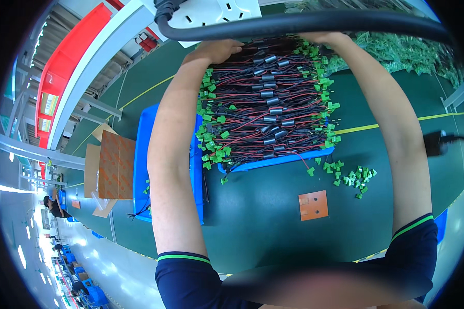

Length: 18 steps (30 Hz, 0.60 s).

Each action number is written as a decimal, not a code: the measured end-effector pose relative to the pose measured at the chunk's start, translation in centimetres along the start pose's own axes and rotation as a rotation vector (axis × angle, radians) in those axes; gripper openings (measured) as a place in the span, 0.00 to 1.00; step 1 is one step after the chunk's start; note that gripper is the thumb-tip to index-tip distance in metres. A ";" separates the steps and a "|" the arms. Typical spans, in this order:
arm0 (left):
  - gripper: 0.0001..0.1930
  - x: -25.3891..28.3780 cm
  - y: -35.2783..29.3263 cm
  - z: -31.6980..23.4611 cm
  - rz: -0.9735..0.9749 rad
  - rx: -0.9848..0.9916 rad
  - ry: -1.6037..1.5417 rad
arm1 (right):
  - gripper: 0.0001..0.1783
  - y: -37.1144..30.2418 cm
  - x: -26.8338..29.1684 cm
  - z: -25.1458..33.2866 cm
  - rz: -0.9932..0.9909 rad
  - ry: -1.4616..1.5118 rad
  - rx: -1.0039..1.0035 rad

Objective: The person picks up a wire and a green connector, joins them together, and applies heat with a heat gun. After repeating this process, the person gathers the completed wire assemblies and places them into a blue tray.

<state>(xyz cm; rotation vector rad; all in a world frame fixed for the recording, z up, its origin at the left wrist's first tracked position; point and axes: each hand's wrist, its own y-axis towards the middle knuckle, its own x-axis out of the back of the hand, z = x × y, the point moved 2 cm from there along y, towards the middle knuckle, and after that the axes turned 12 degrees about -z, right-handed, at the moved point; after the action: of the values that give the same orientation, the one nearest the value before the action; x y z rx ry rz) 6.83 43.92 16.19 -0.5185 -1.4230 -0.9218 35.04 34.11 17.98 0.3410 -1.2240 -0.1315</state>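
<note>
A tall pile of black and red wire harnesses (265, 98) lies crosswise in a blue bin (278, 163). Green connectors (206, 139) stick out at both sides, and grey cylinders (271, 101) line the middle. At the pile's far left corner, my left hand (217, 50) has its fingers curled on the harness ends. My right hand (320, 37) reaches to the far right corner, by the green connectors there. A thick black cable (304, 24) crosses in front of it and hides most of its fingers.
Loose green connectors (358, 177) and an orange plate with holes (313, 205) lie on the green table (258, 206). Left stand another blue bin (144, 149) and a cardboard box (116, 165). Clear plastic bags (397, 54) lie far right. A white power strip (211, 13) hangs overhead.
</note>
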 end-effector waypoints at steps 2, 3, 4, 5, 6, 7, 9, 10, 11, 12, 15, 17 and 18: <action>0.21 -0.2 0.5 -0.9 0.015 0.038 0.020 | 0.36 -0.7 2.4 0.3 -0.219 0.057 0.053; 0.21 -0.6 -0.3 0.0 0.005 0.068 0.040 | 0.29 -1.4 4.5 3.2 -0.403 0.392 -0.142; 0.21 -0.8 -0.4 -0.5 0.001 0.065 0.036 | 0.22 -2.3 6.1 4.1 -0.588 0.699 -0.353; 0.21 -0.9 1.8 -3.2 -0.017 0.000 0.052 | 0.21 -2.3 6.2 -2.6 -0.508 1.396 0.118; 0.21 -0.9 2.5 -4.1 -0.007 -0.031 0.092 | 0.21 -2.7 5.1 -3.2 -0.737 1.068 0.081; 0.21 -1.0 2.5 -4.1 -0.012 -0.029 0.092 | 0.22 -2.8 4.4 -2.1 -0.937 0.745 0.044; 0.20 -1.2 -1.2 -1.1 -0.008 -0.003 0.215 | 0.19 -6.9 2.9 5.9 -0.847 0.745 0.057; 0.21 0.0 -2.1 0.0 -0.069 -0.035 0.250 | 0.17 -9.7 3.4 9.8 -0.813 0.736 0.012; 0.22 2.0 -0.1 -2.0 0.065 0.021 0.315 | 0.15 -12.5 2.7 9.8 -0.777 0.725 -0.203; 0.23 3.7 -1.4 -1.8 -0.146 -0.067 0.181 | 0.20 -15.3 4.4 13.1 -0.793 0.639 0.144; 0.27 8.8 -3.5 -4.4 -0.049 -0.052 -0.177 | 0.06 -23.3 5.1 15.5 -0.884 0.416 0.382; 0.21 13.0 -10.8 -4.9 -0.202 -0.164 -0.190 | 0.07 -29.1 5.3 17.9 -0.844 0.370 0.421; 0.21 13.0 -16.5 -3.0 -0.175 -0.098 -0.174 | 0.07 -31.2 3.3 19.2 -0.791 0.408 0.443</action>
<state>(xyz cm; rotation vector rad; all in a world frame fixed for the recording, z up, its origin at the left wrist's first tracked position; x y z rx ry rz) -5.72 29.17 24.91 -0.5646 -1.6053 -1.1127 20.79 0.24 16.45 1.1739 -0.6480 -0.4492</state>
